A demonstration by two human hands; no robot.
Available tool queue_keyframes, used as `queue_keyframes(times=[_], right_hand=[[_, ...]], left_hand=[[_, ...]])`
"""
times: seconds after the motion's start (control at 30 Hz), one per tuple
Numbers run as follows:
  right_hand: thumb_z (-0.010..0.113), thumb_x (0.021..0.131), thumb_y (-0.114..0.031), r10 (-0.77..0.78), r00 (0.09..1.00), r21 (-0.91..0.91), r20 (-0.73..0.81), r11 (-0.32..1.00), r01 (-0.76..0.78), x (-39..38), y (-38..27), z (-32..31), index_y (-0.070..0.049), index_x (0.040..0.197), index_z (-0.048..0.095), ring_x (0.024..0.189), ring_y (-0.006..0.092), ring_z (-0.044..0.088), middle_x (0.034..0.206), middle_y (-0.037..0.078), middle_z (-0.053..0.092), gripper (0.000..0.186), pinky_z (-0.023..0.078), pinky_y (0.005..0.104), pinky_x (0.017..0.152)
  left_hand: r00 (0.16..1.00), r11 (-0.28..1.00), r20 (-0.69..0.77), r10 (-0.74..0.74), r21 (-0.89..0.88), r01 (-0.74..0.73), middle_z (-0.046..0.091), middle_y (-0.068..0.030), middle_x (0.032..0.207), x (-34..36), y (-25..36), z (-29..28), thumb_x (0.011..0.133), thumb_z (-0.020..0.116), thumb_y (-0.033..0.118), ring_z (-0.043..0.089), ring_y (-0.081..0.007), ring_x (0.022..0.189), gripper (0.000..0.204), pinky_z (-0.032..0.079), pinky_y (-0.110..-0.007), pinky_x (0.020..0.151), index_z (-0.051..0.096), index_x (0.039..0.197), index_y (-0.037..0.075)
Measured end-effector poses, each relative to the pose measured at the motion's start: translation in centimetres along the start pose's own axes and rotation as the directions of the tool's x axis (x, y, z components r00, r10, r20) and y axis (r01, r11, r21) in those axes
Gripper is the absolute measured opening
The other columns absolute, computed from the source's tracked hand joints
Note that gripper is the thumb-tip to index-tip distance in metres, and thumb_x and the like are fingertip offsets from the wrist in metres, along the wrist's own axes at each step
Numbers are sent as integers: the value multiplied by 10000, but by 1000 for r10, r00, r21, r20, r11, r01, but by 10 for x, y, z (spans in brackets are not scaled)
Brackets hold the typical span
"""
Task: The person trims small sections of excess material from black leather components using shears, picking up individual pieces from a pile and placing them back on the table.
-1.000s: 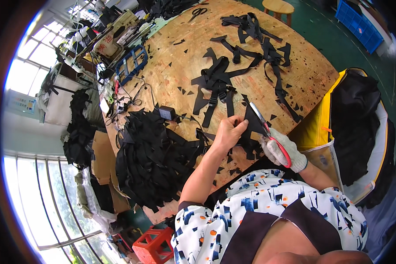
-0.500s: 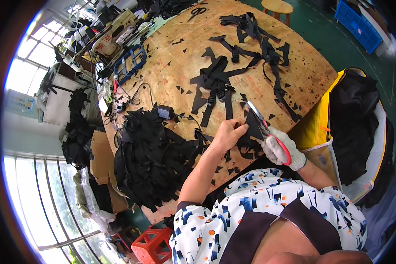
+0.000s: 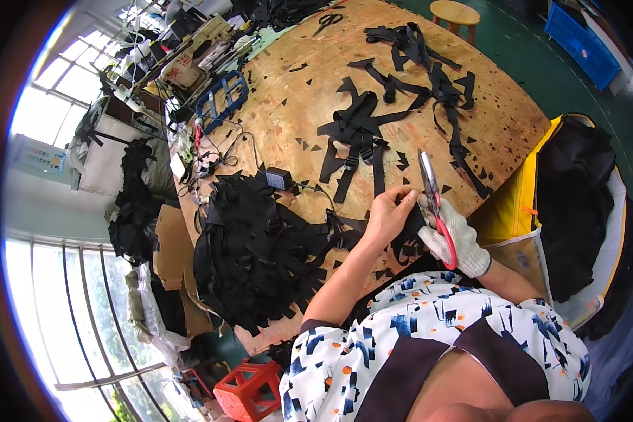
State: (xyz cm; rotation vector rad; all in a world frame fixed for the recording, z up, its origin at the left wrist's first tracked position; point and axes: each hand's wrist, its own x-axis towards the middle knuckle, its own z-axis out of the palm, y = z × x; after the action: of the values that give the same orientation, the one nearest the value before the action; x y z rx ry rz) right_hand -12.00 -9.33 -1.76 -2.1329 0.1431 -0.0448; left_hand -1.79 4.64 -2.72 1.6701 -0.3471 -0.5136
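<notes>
My bare left hand [image 3: 390,214] pinches a black fabric strap [image 3: 411,226], whose lower part hangs between my hands. My right hand [image 3: 463,241], in a light knitted glove, is closed on red-handled scissors [image 3: 427,170]; their silver blades point up and away from me, just beside my left thumb. Beyond them, black straps with buckles [image 3: 359,133] and small triangular scraps lie on the plywood table [image 3: 492,98]. A large heap of black straps [image 3: 250,260] is left of my forearm.
A black adapter [image 3: 278,178] with cables, a blue frame [image 3: 221,98] and dark scissors [image 3: 327,22] are on the table. A yellow-edged bag [image 3: 513,197] holding black fabric is at my right. A red stool [image 3: 246,390], wooden stool [image 3: 455,12] and blue crate [image 3: 580,46] stand around.
My left hand has moved slightly up and right with the black piece, which now shows less above it. The scissors have turned more upright, and the whole view has shifted slightly.
</notes>
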Motion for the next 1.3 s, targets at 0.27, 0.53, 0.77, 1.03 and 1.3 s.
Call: queue_keyframes(times=[0.27,0.53,0.77,1.03,1.3], right_hand=[[496,940,-346,134,991,655,-7,749,-97,2,13,12,-128,1104,510,394,95,454,679,-3,528,273,367,228,338],[514,905,-95,183,983,606,18,780,-157,2,11,0,-139,1099,452,415,64,428,671,-36,437,209,355,200,345],[530,852,-24,158,981,658,114,728,-193,-7,1,-7,-87,1163,424,431,57,444,699,-23,456,335,371,205,365],[422,955,-331,264,953,815,149,513,-269,-5,23,-11,-118,1001,463,366,103,448,681,-6,470,222,386,243,275],[517,904,-130,97,995,684,8,725,-76,-8,7,-18,-93,1074,428,372,92,451,680,0,459,195,404,234,314]], left_hand=[[892,836,-451,-20,-497,-232,525,-29,735,-11,35,-75,972,477,285,531,-135,669,226,470,-275,626,544,904,80],[764,972,-605,225,191,-134,405,52,582,-1,72,-175,887,572,249,354,-24,488,220,263,-197,424,620,955,45],[897,314,-429,104,870,380,664,-225,875,107,-27,-137,775,603,230,661,-360,821,235,542,-424,689,680,786,8],[925,341,-379,-4,869,358,660,-211,944,110,-46,-117,752,693,212,651,-358,891,325,531,-418,733,627,952,-35],[864,862,-461,202,503,67,651,-159,806,75,37,-135,802,642,132,634,-234,653,460,487,-323,570,538,1249,95]])
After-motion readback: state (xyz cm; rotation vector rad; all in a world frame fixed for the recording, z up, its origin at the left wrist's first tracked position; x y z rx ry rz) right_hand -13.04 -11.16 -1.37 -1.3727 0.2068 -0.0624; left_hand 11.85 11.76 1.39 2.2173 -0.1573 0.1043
